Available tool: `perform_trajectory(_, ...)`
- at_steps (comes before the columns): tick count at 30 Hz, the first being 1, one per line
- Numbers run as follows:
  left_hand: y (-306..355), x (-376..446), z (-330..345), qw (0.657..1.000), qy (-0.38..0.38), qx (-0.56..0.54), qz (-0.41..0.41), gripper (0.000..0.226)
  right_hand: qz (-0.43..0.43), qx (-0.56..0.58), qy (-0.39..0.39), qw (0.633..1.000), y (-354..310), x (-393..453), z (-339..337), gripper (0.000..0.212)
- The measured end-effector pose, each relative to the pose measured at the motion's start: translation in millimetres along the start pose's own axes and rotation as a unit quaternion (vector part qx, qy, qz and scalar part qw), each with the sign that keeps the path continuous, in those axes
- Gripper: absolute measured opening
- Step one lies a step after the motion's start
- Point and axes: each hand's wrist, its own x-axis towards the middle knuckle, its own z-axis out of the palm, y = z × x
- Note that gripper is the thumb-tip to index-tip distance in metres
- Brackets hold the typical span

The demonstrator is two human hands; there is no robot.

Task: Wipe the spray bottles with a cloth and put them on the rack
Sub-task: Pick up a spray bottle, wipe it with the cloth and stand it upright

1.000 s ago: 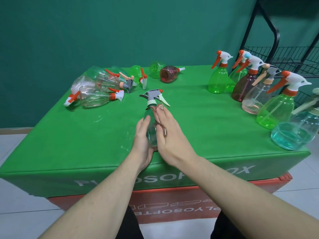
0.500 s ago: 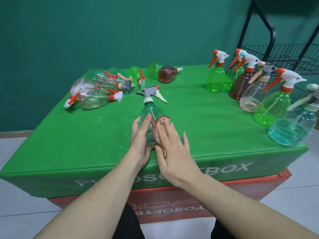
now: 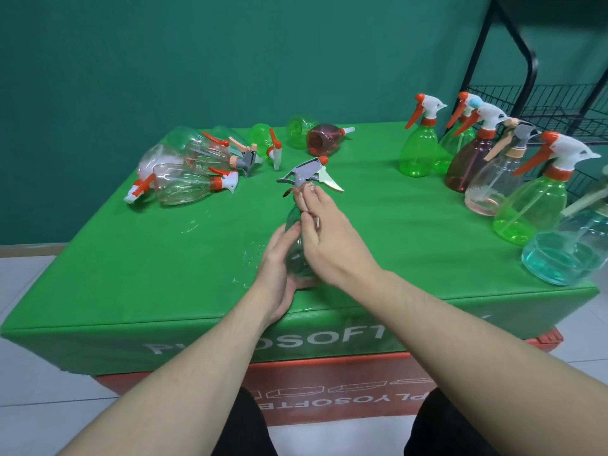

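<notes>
Since half a second before, the right hand (image 3: 324,238) had slid its pinkish cloth (image 3: 301,191) from belly to neck of the clear green spray bottle (image 3: 296,255); the left hand (image 3: 279,274) gripped its base, upright on the bench (image 3: 148,274); wiping was underway; next, judging so, the rack (image 3: 539,106).

Six upright spray bottles (image 3: 418,149) stood on the right. One more bottle (image 3: 296,255) was in two hands, the left hand (image 3: 279,271) and the right hand (image 3: 329,238), with one cloth (image 3: 297,191). Two lying green bottles (image 3: 263,139) and one brown bottle (image 3: 324,138) were there too. The clear pile (image 3: 184,182) was too mixed up to count. There was one table (image 3: 131,274) and one rack (image 3: 539,106).
</notes>
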Motion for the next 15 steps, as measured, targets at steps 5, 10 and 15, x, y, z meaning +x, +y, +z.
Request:
perform_trajectory(5, -1, 0, -3, 1.0, -0.003, -0.016, -0.025, 0.061, 0.065, 0.031, -0.009, 0.997, -3, 14, -3, 0.051)
perform_trajectory(10, -1, 2, -3, 1.0, 0.004, -0.02, -0.015, 0.057, 0.035, 0.035, 0.011, 0.999, -2, 2, 4, 0.049)
perform_trajectory(15, -7, 6, 0, 0.999, 0.029, -0.011, 0.026, 0.038, -0.005, 0.023, 0.012, 1.0, 7, -18, 10, 0.056)
